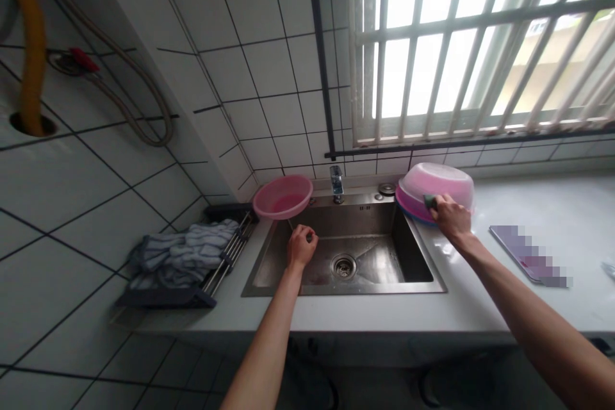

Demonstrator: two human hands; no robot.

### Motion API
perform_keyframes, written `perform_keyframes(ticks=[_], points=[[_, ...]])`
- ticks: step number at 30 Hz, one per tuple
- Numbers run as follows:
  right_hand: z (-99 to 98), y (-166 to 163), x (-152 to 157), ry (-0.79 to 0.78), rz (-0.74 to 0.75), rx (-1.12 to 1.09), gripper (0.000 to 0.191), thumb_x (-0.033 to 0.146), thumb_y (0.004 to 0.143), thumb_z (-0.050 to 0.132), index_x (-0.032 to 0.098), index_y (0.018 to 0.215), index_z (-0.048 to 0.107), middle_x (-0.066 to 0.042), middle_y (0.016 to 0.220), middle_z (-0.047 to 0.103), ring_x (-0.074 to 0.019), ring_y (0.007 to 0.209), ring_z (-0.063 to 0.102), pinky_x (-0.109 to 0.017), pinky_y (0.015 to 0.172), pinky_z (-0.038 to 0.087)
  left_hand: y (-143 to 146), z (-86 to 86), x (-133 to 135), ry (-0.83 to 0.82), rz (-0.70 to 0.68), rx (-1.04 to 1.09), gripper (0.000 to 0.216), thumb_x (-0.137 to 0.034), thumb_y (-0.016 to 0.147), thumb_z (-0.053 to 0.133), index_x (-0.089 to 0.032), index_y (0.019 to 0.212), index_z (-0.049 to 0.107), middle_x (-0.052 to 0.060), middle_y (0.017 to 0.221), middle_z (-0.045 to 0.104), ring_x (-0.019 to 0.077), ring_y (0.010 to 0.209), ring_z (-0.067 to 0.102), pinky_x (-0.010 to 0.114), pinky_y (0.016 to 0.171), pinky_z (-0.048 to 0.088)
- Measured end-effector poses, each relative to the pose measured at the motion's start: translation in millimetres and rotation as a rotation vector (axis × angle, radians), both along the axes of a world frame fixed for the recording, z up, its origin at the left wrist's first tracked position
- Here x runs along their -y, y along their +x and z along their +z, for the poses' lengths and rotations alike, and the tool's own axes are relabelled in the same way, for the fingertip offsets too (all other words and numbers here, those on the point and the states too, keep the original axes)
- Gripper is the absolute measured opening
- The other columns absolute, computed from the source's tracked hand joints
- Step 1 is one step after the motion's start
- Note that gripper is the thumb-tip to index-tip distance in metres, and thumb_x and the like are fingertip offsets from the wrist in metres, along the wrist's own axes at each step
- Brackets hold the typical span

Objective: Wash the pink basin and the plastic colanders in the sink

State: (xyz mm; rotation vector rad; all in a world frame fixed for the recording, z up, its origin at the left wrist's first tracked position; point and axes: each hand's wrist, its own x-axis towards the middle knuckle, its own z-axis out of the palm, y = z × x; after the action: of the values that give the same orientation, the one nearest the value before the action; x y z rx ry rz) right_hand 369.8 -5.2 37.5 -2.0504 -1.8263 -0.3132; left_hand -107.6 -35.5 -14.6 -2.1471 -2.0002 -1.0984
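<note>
Over the left part of the steel sink, my left hand is closed in a fist. A dark end shows at its thumb side and a thin pale tip sticks out behind; what it is I cannot make out. My right hand grips a small dark green scouring pad in front of the upturned pink basins, stacked at the sink's right back corner. Whether the pad touches them is unclear. Beyond my left hand, a pink basin stands upright at the sink's back left corner.
A chrome faucet rises behind the sink, with a round drain strainer to its right. Striped cloth lies on a rack at left. A flat purple-grey object, partly pixelated, rests on the right counter.
</note>
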Motion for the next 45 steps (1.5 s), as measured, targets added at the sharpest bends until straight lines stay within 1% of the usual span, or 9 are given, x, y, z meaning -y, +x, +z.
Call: perform_keyframes(ticks=[9, 14, 17, 23, 26, 31, 36, 41, 45], points=[[99.6, 50, -15, 0.725, -0.03, -0.357, 0.024, 0.034, 0.094, 0.068, 0.014, 0.108, 0.071, -0.018, 0.103, 0.071, -0.0254, 0.093, 0.062, -0.039, 0.083, 0.045, -1, -4.1, -4, 0.002, 0.001, 0.009, 0.011, -0.022, 0.092, 0.059, -0.024, 0.085, 0.067, 0.004, 0.097, 0.067, 0.0208, 0.094, 0.066, 0.032, 0.087, 0.051], [123.4, 8, 14, 0.76, 0.012, -0.619, 0.021, 0.038, 0.085, 0.074, 0.019, 0.092, 0.066, -0.004, 0.078, 0.067, -0.0197, 0.072, 0.062, -0.035, 0.075, 0.048, -4, -3.3, -3, 0.013, 0.004, 0.021, 0.012, -0.021, 0.092, 0.059, -0.024, 0.083, 0.067, 0.004, 0.095, 0.067, 0.0207, 0.092, 0.066, 0.032, 0.086, 0.05], [105.1, -15, 36, 0.46, 0.191, -0.767, 0.021, 0.041, 0.084, 0.07, 0.021, 0.083, 0.064, 0.0, 0.072, 0.065, -0.0175, 0.064, 0.06, -0.029, 0.063, 0.045, -3, -0.8, 0, 0.005, 0.023, 0.02, 0.013, -0.022, 0.093, 0.059, -0.024, 0.083, 0.066, 0.004, 0.094, 0.067, 0.0207, 0.091, 0.065, 0.032, 0.086, 0.05], [26.6, -53, 55, -0.067, 0.412, -0.639, 0.016, 0.037, 0.083, 0.066, 0.021, 0.08, 0.063, -0.001, 0.07, 0.066, -0.0169, 0.061, 0.056, -0.028, 0.058, 0.035, 1, 4.4, 3, -0.013, 0.025, 0.012, 0.013, -0.022, 0.093, 0.059, -0.024, 0.083, 0.066, 0.004, 0.094, 0.067, 0.0206, 0.091, 0.065, 0.032, 0.085, 0.05], [-1.1, -84, 43, -0.119, 0.434, -0.583, 0.012, 0.033, 0.081, 0.065, 0.022, 0.079, 0.059, 0.0, 0.07, 0.064, -0.0173, 0.063, 0.055, -0.028, 0.061, 0.033, 1, 5.6, 3, -0.018, 0.024, 0.013, 0.013, -0.022, 0.093, 0.059, -0.024, 0.082, 0.065, 0.004, 0.094, 0.067, 0.0206, 0.091, 0.065, 0.031, 0.085, 0.05], [-15.6, -134, 2, -0.048, 0.396, -0.505, 0.011, 0.03, 0.082, 0.068, 0.022, 0.087, 0.061, -0.008, 0.097, 0.07, -0.0196, 0.081, 0.059, -0.026, 0.068, 0.034, 0, 6.1, 6, -0.005, 0.036, 0.021, 0.013, -0.022, 0.094, 0.058, -0.025, 0.083, 0.065, 0.004, 0.092, 0.067, 0.0205, 0.089, 0.065, 0.031, 0.083, 0.05], [-47.7, -152, -19, -0.185, 0.413, -0.699, 0.009, 0.028, 0.082, 0.066, 0.021, 0.088, 0.066, -0.006, 0.089, 0.072, -0.0209, 0.08, 0.063, -0.026, 0.071, 0.038, 1, 12.4, 9, 0.04, 0.024, 0.06, 0.013, -0.022, 0.096, 0.057, -0.024, 0.094, 0.069, 0.006, 0.1, 0.071, 0.0219, 0.095, 0.068, 0.033, 0.089, 0.053], [-77.4, -152, -19, -0.313, 0.542, -0.793, 0.009, 0.026, 0.077, 0.064, 0.021, 0.084, 0.067, -0.002, 0.08, 0.071, -0.0201, 0.075, 0.063, -0.026, 0.07, 0.039, 22, 57.0, -4, 0.228, -0.048, 0.088, 0.028, -0.027, 0.104, 0.05, -0.023, 0.124, 0.069, 0.01, 0.126, 0.073, 0.0243, 0.121, 0.068, 0.038, 0.109, 0.051], [-76.1, -151, -22, -0.166, 0.507, -0.796, 0.012, 0.029, 0.076, 0.063, 0.021, 0.085, 0.065, -0.003, 0.087, 0.071, -0.0197, 0.077, 0.061, -0.026, 0.07, 0.038, 60, 115.5, -31, 0.331, -0.116, 0.054, 0.041, -0.029, 0.11, 0.038, -0.023, 0.142, 0.063, 0.011, 0.139, 0.068, 0.0231, 0.133, 0.063, 0.039, 0.116, 0.048]])
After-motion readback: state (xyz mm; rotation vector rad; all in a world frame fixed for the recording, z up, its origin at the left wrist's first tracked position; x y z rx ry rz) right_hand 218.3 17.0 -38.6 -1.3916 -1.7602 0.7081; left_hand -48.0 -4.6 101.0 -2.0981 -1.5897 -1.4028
